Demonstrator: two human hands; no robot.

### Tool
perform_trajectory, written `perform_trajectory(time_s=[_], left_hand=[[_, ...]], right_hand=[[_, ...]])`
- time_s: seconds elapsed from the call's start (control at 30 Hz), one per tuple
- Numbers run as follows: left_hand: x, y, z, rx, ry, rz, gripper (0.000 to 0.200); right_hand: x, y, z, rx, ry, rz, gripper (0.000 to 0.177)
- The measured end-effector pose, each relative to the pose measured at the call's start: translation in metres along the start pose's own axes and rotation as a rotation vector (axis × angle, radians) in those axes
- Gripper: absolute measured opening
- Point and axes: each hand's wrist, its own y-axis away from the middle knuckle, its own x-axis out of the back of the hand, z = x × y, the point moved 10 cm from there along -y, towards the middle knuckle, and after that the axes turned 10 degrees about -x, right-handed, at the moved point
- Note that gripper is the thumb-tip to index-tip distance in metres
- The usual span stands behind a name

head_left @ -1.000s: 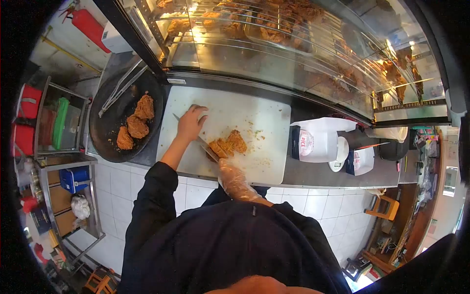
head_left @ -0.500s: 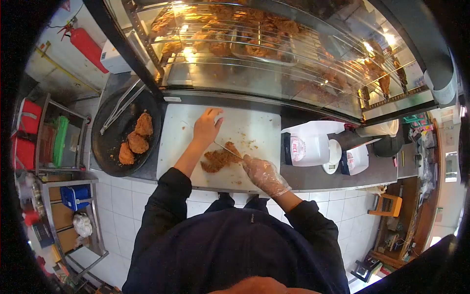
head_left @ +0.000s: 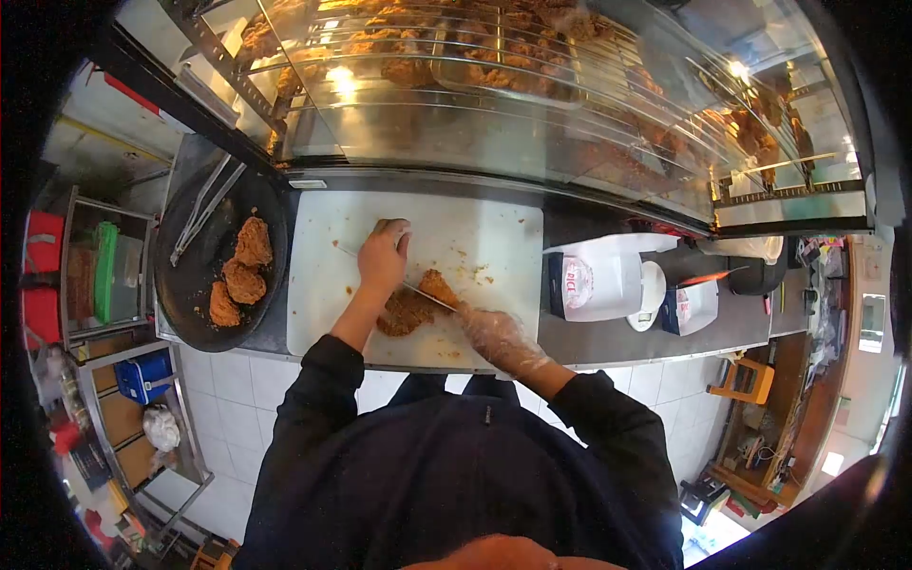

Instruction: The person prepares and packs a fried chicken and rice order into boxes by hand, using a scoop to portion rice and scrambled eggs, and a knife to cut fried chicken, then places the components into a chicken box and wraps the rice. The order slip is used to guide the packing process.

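Note:
A piece of fried chicken lies on the white cutting board, with crumbs scattered about it. Across it runs a long thin knife, its handle inside my right hand, which wears a clear plastic glove. My left hand is bare and sits over the far part of the blade, fingers curled in, covering some of the metal. The blade's tip shows faintly beyond the left hand. How firmly those fingers touch the blade is hard to see.
To the left a dark round pan holds several fried chicken pieces and metal tongs. A glass warming cabinet stands behind the board. On the right are a paper box, a white scale and a smaller box.
My left hand's fingers have curled in from a more spread pose. The knife stays across the chicken. The whole view has shifted slightly with my head.

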Motion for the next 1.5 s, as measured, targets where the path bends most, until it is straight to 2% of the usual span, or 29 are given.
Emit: perform_trajectory(time_s=[0.07, 0.17, 0.27, 0.5, 0.57, 0.77, 0.87, 0.93, 1.0, 1.1, 1.17, 1.2, 1.23, 1.27, 1.33, 1.37, 1.4, 1.43, 1.47, 1.5], left_hand=[[0.0, -0.004, -0.001, 0.006, 0.002, 0.008, 0.014], [0.003, -0.005, -0.009, 0.05, 0.018, 0.01, 0.014], [0.007, -0.013, -0.019, 0.039, 0.007, 0.057, 0.015], [0.054, -0.024, 0.017, 0.063, 0.071, 0.132, 0.018], [0.044, -0.023, 0.011, 0.058, 0.068, 0.146, 0.017], [0.015, -0.016, -0.015, 0.093, -0.011, 0.123, 0.014], [0.014, -0.009, -0.023, 0.152, -0.034, 0.085, 0.014], [0.019, -0.004, -0.026, 0.173, -0.057, 0.085, 0.014], [0.025, -0.003, -0.033, 0.15, -0.083, 0.135, 0.014], [0.034, 0.0, -0.042, 0.115, 0.051, 0.215, 0.016], [0.075, 0.008, -0.014, -0.011, 0.103, 0.474, 0.019], [0.09, 0.017, 0.0, -0.071, 0.146, 0.591, 0.021], [0.102, 0.029, 0.007, -0.087, 0.389, 0.677, 0.025], [0.11, 0.04, 0.005, -0.111, 0.506, 0.753, 0.026], [0.13, 0.069, -0.01, -0.147, 0.429, 0.838, 0.031], [0.133, 0.084, -0.018, -0.155, 0.369, 0.851, 0.034], [0.136, 0.097, -0.026, -0.209, 0.057, 0.841, 0.03], [0.136, 0.11, -0.033, -0.089, 0.205, 0.859, 0.026], [0.14, 0.124, -0.026, -0.009, 0.162, 0.815, 0.023], [0.127, 0.136, -0.056, 0.136, 0.293, 0.754, 0.023]], right_hand=[[0.013, -0.001, -0.003, -0.036, 0.002, -0.004, 0.016], [0.009, -0.009, -0.008, 0.043, -0.114, -0.025, 0.019], [0.009, -0.036, -0.001, -0.161, -0.118, -0.278, 0.024], [0.051, -0.026, -0.008, -0.061, -0.111, -0.089, 0.025], [0.054, -0.029, -0.004, -0.014, -0.078, -0.067, 0.023], [0.029, -0.038, 0.004, -0.057, -0.054, -0.068, 0.017], [0.014, -0.043, -0.004, 0.038, 0.089, -0.108, 0.016], [0.012, -0.05, -0.008, 0.031, 0.04, -0.124, 0.017], [0.015, -0.053, -0.013, 0.031, 0.021, -0.11, 0.019], [0.022, -0.056, -0.018, 0.089, 0.06, -0.009, 0.023], [0.036, -0.049, -0.02, 0.162, 0.129, 0.132, 0.027], [0.041, -0.05, -0.01, 0.102, 0.112, 0.106, 0.028], [0.049, -0.045, -0.006, 0.028, 0.093, 0.07, 0.03], [0.054, -0.04, 0.006, -0.066, 0.077, 0.038, 0.031], [0.012, -0.035, 0.035, 0.093, 0.471, 0.757, 0.034], [0.025, -0.023, 0.035, 0.281, 0.28, 0.93, 0.035], [0.011, -0.05, 0.047, 0.102, 0.232, 0.547, 0.036], [-0.009, -0.061, 0.063, -0.112, 0.227, 0.189, 0.038], [0.013, -0.047, 0.067, -0.253, 0.134, 0.228, 0.036], [0.037, -0.032, 0.059, -0.38, 0.033, 0.268, 0.035]])
